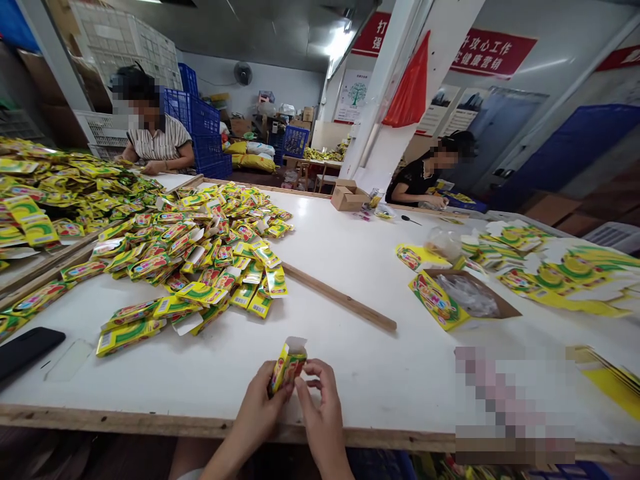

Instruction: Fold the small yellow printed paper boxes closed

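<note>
A pile [200,250] and stick [340,297] lie beyond the box [281,371], above the table's [370,380] near edge. The left hand [261,393] clasps it; the right [320,403] half-curls alongside, contact unclear. Pixelation hides something rightward.

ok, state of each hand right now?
Left hand: closed, holding small yellow box.
Right hand: partly curled at the box; grip can't be told.

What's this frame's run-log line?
left hand: holds yellow box, flap raised | right hand: at box's side | box pile: on white table | wooden stick: on table
</note>
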`<state>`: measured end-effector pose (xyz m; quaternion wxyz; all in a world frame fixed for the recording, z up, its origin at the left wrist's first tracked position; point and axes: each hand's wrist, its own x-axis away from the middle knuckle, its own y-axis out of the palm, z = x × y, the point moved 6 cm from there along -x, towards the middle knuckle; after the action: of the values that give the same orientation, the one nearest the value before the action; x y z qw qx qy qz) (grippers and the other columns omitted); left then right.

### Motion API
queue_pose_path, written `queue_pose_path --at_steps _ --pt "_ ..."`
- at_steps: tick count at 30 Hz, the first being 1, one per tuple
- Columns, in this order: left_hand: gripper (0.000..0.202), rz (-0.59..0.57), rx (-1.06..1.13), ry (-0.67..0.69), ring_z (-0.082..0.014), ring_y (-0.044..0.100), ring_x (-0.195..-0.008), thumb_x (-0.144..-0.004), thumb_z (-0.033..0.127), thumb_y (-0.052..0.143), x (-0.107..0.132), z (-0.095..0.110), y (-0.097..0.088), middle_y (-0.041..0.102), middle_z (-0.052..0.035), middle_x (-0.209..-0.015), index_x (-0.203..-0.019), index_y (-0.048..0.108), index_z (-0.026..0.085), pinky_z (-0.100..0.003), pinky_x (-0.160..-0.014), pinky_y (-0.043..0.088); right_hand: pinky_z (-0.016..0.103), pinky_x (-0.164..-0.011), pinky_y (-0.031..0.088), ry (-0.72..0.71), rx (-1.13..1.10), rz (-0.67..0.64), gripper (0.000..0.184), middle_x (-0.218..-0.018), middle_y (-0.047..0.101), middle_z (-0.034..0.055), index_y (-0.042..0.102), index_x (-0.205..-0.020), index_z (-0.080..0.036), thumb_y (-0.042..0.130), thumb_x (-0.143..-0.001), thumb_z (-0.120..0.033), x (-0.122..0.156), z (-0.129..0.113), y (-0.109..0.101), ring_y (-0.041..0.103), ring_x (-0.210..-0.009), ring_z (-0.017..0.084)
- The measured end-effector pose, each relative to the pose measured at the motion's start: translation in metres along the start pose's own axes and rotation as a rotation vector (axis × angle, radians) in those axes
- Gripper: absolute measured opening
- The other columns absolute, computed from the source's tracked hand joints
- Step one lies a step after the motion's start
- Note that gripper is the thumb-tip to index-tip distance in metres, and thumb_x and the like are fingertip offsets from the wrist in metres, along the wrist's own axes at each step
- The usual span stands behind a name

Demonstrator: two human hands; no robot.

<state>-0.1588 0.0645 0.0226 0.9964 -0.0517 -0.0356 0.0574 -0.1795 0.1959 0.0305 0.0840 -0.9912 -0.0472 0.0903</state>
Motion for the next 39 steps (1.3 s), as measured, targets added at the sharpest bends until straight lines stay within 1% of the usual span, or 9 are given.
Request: queue_pose_path --at_steps 3,5,9,12,15,21,31,36,39 --pt "0.027 -0.115 0.140 0.002 -0.0236 0.060 -0.083 -0.075 0.035 0.065 -0.003 -0.003 -0.001 0.067 -0.0084 -0.088 -0.091 0.061 0.013 -0.030 -0.074 0.046 0.033 -0.082 0.049 0.087 -0.067 -0.001 0.027 -0.104 0.061 0.0076 0.051 -0.102 -0.023 0.059 -0.085 -0.042 -0.002 0.010 -0.001 0.060 -0.094 0.022" --pt "0.036 -0.186 0.247 0.001 -0.0224 0.061 -0.084 -0.075 0.033 0.067 -0.001 -0.004 0.001 0.067 -0.0078 -0.090 -0.104 0.054 0.015 -0.029 -0.074 0.046 0.032 -0.080 0.050 0.132 -0.123 -0.052 0.030 -0.101 0.063 0.0066 0.048 -0.105 -0.023 0.059 -0.085 -0.043 -0.003 0.014 0.001 0.062 -0.089 0.021" --pt "0.057 -0.145 0.256 0.016 -0.0187 0.062 -0.085 -0.084 0.030 0.060 0.002 -0.002 -0.004 0.064 -0.0077 -0.105 -0.131 0.027 0.024 -0.030 -0.077 0.047 0.030 -0.082 0.049 0.130 -0.124 -0.149 0.035 -0.105 0.063 0.0062 0.047 -0.115 -0.023 0.058 -0.086 -0.041 -0.004 0.012 0.005 0.062 -0.092 0.020" --pt "0.041 -0.171 0.178 0.048 -0.0178 0.062 -0.084 -0.087 0.032 0.055 0.001 0.002 -0.009 0.062 -0.0073 -0.108 -0.124 0.039 0.024 -0.028 -0.074 0.047 0.030 -0.084 0.048 0.112 -0.102 -0.223 0.031 -0.104 0.064 0.0060 0.050 -0.114 -0.023 0.056 -0.088 -0.039 -0.007 0.009 0.007 0.062 -0.092 0.020" --pt "0.027 -0.179 0.143 0.045 -0.0169 0.060 -0.077 -0.085 0.034 0.059 -0.004 0.003 -0.015 0.065 -0.0049 -0.093 -0.106 0.053 0.019 -0.025 -0.069 0.046 0.028 -0.079 0.048 0.089 -0.078 -0.250 0.025 -0.095 0.064 0.0040 0.055 -0.104 -0.022 0.055 -0.089 -0.042 -0.015 0.006 0.008 0.061 -0.086 0.019" --pt "0.026 -0.142 0.149 0.009 -0.0149 0.058 -0.068 -0.080 0.038 0.064 -0.014 -0.004 -0.019 0.064 -0.0031 -0.079 -0.090 0.059 0.015 -0.023 -0.062 0.044 0.024 -0.064 0.043 0.096 -0.074 -0.249 0.028 -0.074 0.055 -0.0003 0.056 -0.080 -0.020 0.059 -0.085 -0.047 -0.033 0.003 0.014 0.052 -0.069 0.016" --pt "0.023 -0.054 0.206 0.011 -0.0190 0.061 -0.080 -0.076 0.029 0.067 -0.016 -0.003 -0.019 0.064 -0.0045 -0.087 -0.093 0.057 0.017 -0.028 -0.073 0.049 0.024 -0.064 0.043 0.150 -0.159 -0.238 0.029 -0.075 0.055 -0.0005 0.055 -0.080 -0.019 0.062 -0.082 -0.048 -0.035 0.016 0.019 0.051 -0.070 0.015" --pt "0.030 0.003 0.244 0.086 -0.0179 0.061 -0.083 -0.078 0.024 0.065 -0.015 0.000 -0.018 0.061 -0.0028 -0.091 -0.100 0.044 0.021 -0.030 -0.077 0.049 0.025 -0.070 0.046 0.124 -0.216 -0.171 0.027 -0.082 0.057 -0.0010 0.049 -0.092 -0.023 0.064 -0.081 -0.042 -0.034 0.016 0.019 0.056 -0.075 0.016" --pt "0.048 -0.023 0.247 0.086 -0.0185 0.063 -0.088 -0.080 0.026 0.063 -0.014 0.001 -0.018 0.062 -0.0045 -0.099 -0.119 0.036 0.023 -0.032 -0.081 0.049 0.027 -0.073 0.048 0.146 -0.265 -0.191 0.036 -0.084 0.060 -0.0002 0.045 -0.108 -0.025 0.063 -0.082 -0.042 -0.034 0.016 0.020 0.060 -0.079 0.017"
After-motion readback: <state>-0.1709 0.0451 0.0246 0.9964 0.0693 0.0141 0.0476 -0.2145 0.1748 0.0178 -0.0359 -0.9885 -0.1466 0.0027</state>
